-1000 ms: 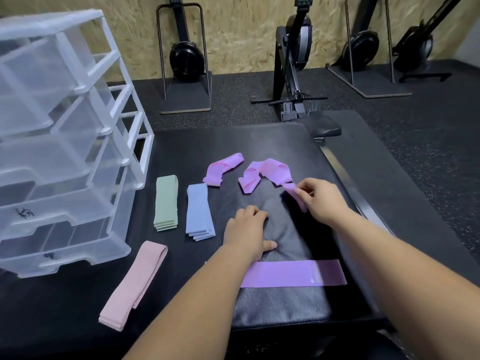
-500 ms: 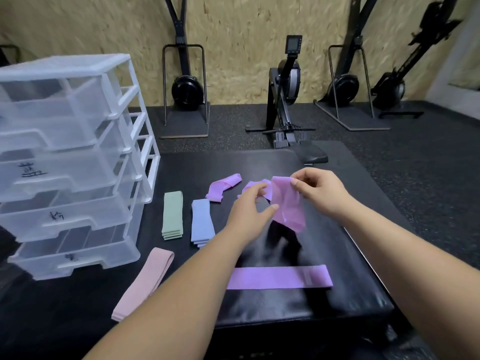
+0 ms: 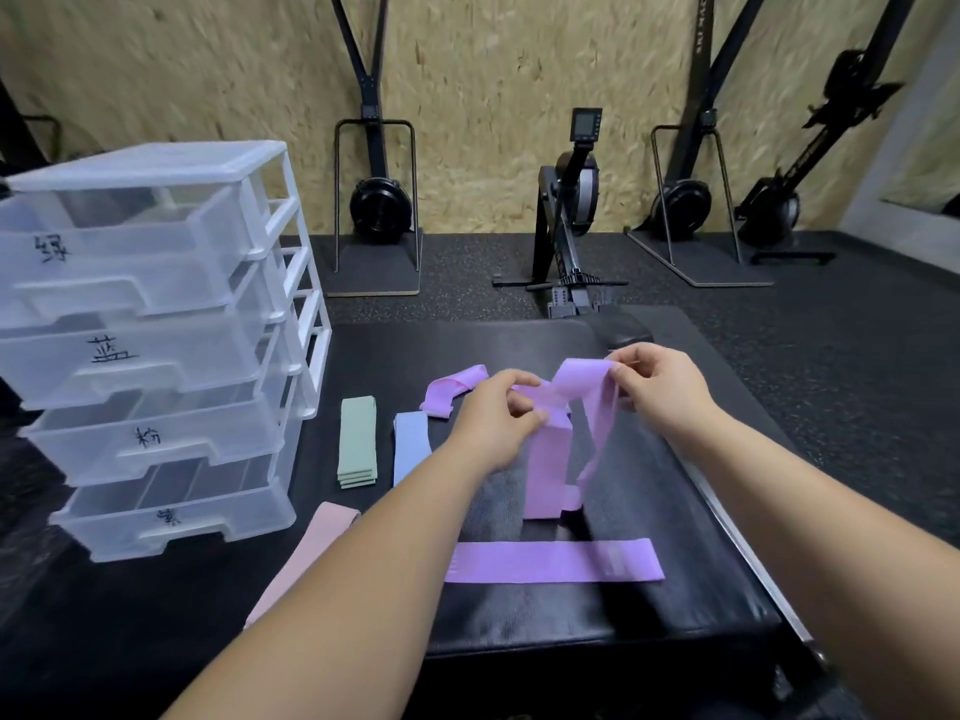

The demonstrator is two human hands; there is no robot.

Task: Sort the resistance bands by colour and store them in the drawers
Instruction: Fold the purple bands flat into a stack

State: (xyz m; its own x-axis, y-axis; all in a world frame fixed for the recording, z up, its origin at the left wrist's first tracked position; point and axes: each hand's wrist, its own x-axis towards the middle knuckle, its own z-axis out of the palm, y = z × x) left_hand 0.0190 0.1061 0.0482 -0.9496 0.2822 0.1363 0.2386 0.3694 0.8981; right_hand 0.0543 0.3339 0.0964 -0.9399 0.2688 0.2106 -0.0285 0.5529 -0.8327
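Your left hand (image 3: pixel 500 414) and right hand (image 3: pixel 666 391) pinch the twisted purple band (image 3: pixel 545 462) up over the worktop (image 3: pixel 701 595), presumably to flatten it for stacking.

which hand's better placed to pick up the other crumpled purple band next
Left, probably. The crumpled purple band lies just beside the left hand; the right hand would have to cross over. Both pinch the held band.

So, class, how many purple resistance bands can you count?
3. The held band hangs between the left hand and right hand; the flat band lies on the pad nearest the camera; the crumpled band lies behind the left hand. The hands could hide another.
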